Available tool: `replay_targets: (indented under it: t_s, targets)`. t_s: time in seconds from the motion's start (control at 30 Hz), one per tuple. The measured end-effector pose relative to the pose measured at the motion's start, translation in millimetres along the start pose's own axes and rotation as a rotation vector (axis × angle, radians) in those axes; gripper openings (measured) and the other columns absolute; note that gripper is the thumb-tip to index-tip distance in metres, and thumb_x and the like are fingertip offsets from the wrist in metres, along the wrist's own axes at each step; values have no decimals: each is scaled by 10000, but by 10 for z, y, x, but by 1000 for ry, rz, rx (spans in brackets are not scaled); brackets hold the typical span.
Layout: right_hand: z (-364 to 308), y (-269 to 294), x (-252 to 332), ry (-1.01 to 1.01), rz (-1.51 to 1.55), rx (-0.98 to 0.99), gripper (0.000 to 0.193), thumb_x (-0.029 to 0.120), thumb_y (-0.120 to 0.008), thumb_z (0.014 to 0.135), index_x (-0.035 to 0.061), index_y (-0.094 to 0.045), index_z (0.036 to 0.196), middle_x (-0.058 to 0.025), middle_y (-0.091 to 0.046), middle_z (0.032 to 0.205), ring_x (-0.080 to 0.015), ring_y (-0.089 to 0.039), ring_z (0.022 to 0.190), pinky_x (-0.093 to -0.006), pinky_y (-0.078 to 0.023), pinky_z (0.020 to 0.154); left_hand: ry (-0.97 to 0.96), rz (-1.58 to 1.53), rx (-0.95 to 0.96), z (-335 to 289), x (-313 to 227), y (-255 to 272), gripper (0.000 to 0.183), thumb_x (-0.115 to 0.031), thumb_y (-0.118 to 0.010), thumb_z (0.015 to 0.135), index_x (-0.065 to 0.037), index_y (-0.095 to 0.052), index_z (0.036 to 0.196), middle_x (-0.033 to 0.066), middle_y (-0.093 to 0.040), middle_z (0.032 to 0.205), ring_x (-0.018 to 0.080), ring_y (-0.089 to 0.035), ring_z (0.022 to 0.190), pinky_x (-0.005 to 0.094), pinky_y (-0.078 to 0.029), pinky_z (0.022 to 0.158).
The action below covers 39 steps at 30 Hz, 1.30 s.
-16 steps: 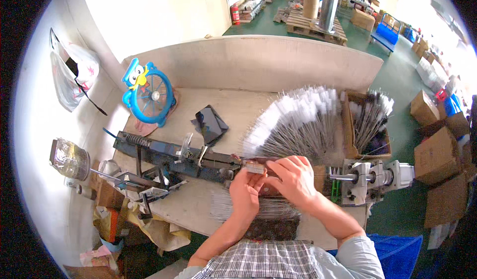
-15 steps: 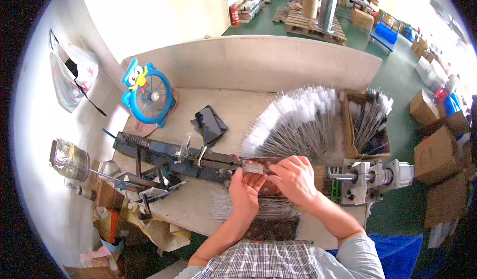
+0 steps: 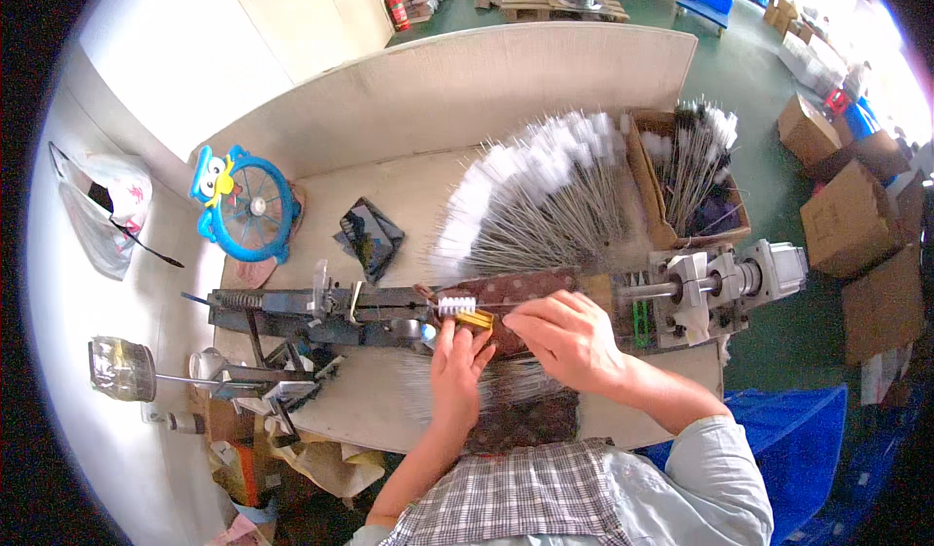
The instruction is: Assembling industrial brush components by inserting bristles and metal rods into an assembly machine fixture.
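Note:
A small brush with white bristles in a spiral (image 3: 457,306) lies level at the end of the long dark metal fixture (image 3: 389,305). Just below the bristles, the fingers of my left hand (image 3: 455,376) close around a small yellow block (image 3: 475,321). A thin wire (image 3: 494,304) runs right from the brush toward my right hand (image 3: 574,342), whose thumb and fingers are pinched together at it. The exact grip is partly hidden by the fingers. Under both hands lies a dark reddish spotted cloth (image 3: 535,285).
Many white-tipped wire brushes (image 3: 555,196) fan out behind my hands, with more in a cardboard box (image 3: 650,191). A motor-driven shaft unit (image 3: 715,288) stands at right. A blue toy-like fan (image 3: 251,205) and a black packet (image 3: 370,237) sit at back left. A blue bin (image 3: 788,439) is lower right.
My view has shifted, so the scene sits higher. The brush, held between both hands before, now lies at the fixture with spiral bristles, and the yellow block shows in my left hand.

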State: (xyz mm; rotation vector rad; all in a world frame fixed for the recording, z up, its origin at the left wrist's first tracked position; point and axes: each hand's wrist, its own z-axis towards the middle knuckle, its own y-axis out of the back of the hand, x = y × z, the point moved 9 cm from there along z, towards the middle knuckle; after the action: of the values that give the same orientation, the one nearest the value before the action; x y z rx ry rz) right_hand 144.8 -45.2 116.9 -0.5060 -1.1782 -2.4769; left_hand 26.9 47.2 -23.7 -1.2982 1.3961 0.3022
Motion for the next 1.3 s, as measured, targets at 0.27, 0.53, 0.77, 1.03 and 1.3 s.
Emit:
replay_targets:
  t_s: [0.27,0.53,0.77,1.03,1.3]
  targets:
    - [-743,-223,-388,-217,-62,187,237,53,-586,719,79,-634,951,-92,-632,872,-267,-638,703,-365,-520,578,-132,-78,-385,-169,-334,1807,298,-313,-542,896,-56,-561,1046,62,-608,939,175,-561,837,296,-462,724]
    - [-794,-435,-553,-356,-243,371,112,166,-630,784,104,-638,877,-55,-602,770,-265,-604,665,-359,-488,577,-433,-4,-820,-792,-1326,4004,437,-502,-540,859,-95,-575,1015,37,-615,877,138,-572,790,280,-446,647]
    - [-811,-410,-432,-442,-275,466,163,239,-603,808,111,-582,906,-79,-610,757,-296,-616,725,-414,-484,593,-354,-89,-1021,-805,-987,3586,463,-483,-554,852,-80,-545,1080,25,-591,1014,153,-564,890,279,-445,769]
    - [-977,-279,-601,-603,-125,623,191,257,-566,828,122,-549,962,-142,-628,819,-334,-609,810,-469,-472,645,-37,-150,-325,-288,-75,1688,276,-195,-519,898,-16,-492,1106,104,-575,1019,211,-579,954,316,-504,815]
    - [-1200,-140,-513,-500,-80,678,234,125,-529,807,102,-537,1040,-138,-576,911,-366,-604,824,-461,-495,663,168,14,-210,88,307,352,196,-175,-561,868,-43,-502,1001,81,-590,892,217,-581,814,379,-496,762]
